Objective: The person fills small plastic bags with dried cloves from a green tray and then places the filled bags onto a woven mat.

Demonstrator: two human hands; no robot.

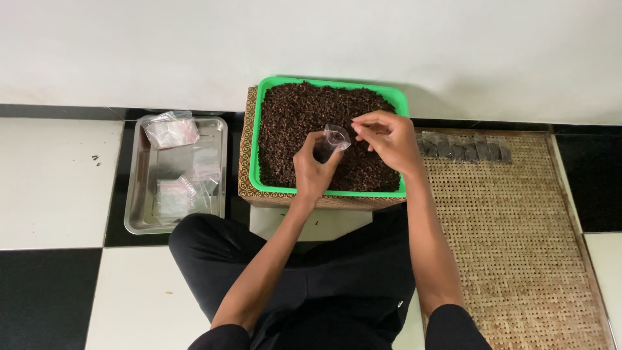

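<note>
The left hand (313, 167) grasps a small clear plastic bag (335, 137) by its lower part and keeps it upright. The right hand (387, 139) is just beside the bag, its fingertips pinched together at the bag's mouth; what they pinch is too small to see. Under both hands is a green tray (332, 192) full of dark brown cloves (299, 113). Left of the left hand lies a metal tray (138, 194) with empty bags. Right of the right hand, a row of filled bags (463, 150) lies on a woven mat (518, 227).
</note>
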